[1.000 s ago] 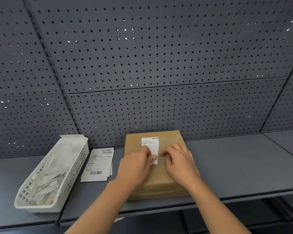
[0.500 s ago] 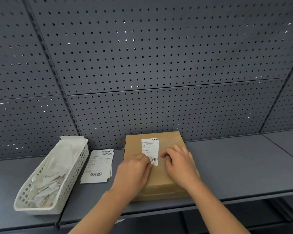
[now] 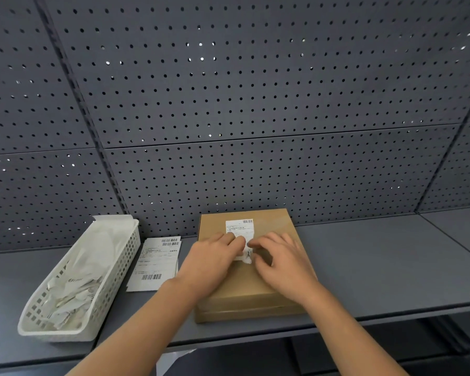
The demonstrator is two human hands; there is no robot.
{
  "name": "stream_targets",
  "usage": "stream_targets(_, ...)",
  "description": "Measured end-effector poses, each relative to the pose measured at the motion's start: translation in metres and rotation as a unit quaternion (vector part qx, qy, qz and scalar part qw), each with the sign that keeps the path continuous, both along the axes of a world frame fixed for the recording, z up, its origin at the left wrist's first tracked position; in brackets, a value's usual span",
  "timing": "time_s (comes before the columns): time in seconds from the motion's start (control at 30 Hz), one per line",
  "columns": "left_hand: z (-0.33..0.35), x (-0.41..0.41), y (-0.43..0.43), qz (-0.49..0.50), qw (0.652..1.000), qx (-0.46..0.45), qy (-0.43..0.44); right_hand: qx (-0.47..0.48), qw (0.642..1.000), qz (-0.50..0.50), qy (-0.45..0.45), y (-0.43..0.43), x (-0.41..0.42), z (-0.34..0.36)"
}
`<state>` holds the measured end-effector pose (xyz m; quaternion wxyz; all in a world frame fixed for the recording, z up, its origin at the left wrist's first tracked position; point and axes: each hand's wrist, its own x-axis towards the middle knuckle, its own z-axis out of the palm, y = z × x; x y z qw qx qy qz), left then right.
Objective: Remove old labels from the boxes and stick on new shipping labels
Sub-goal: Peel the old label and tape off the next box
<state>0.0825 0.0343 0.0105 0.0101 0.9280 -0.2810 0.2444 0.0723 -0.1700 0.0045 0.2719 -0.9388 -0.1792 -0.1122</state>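
box: a flat brown cardboard box (image 3: 244, 291) lay on the grey shelf (image 3: 377, 267), its far edge close to the perforated back panel (image 3: 228, 104).
old label: a white label (image 3: 239, 227) was stuck to the box top, its far part flat, its near end crumpled and apparently lifted off the cardboard.
left hand: the left hand (image 3: 209, 260) rested on the box with its fingers laid over the label's left side, holding nothing that could be seen.
right hand: the right hand (image 3: 282, 263) sat just right of the label, fingers bent, tips at the crumpled end; whether they pinched the paper could not be told.
new labels: a small stack of printed shipping labels (image 3: 155, 264) lay on the shelf just left of the box, untouched.
basket: a white slotted basket (image 3: 38, 329) stood further left, holding loose white scraps of paper.
progress: peeling looked only just begun on this box, with most of the label stuck down.
left to do: strip the old label fully, drop it in the basket most likely, then stick on a fresh one from the stack.
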Motion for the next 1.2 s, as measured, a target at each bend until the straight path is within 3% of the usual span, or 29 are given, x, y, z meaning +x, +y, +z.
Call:
stream_targets(0.1, -0.002, -0.001, 0.003, 0.015, 0.999, -0.027, 0.026, -0.011, 0.999, 0.043, 0.018, 0.0, 0.002, 0.006)
stream_targets(0.17, 0.0, -0.005, 0.002, 0.049, 0.991, -0.103, 0.065, -0.029, 0.997, 0.062, 0.02, 0.003, 0.005, 0.011)
stream_targets(0.27, -0.003, -0.007, 0.006, 0.063, 0.952, -0.245, 0.17, -0.051, 0.996, 0.071, 0.013, 0.016, 0.011, 0.013)
stream_targets(0.33, -0.006, -0.011, 0.012, 0.041, 0.933, -0.3, 0.194, -0.029, 0.997, 0.067, 0.009, 0.023, 0.012, 0.01)
stream_targets(0.6, -0.012, -0.013, 0.01, 0.081, 0.95, -0.218, 0.206, -0.005, 0.998, 0.063, -0.028, 0.027, 0.01, 0.006)
stream_targets(0.97, -0.012, -0.014, 0.011, 0.094, 0.947, -0.224, 0.211, 0.135, 0.99, 0.007, 0.039, 0.023, 0.015, 0.003)
stream_targets(1.2, -0.012, -0.012, 0.009, 0.113, 0.952, -0.179, 0.221, 0.191, 0.976, -0.014, 0.101, 0.016, 0.026, 0.012)
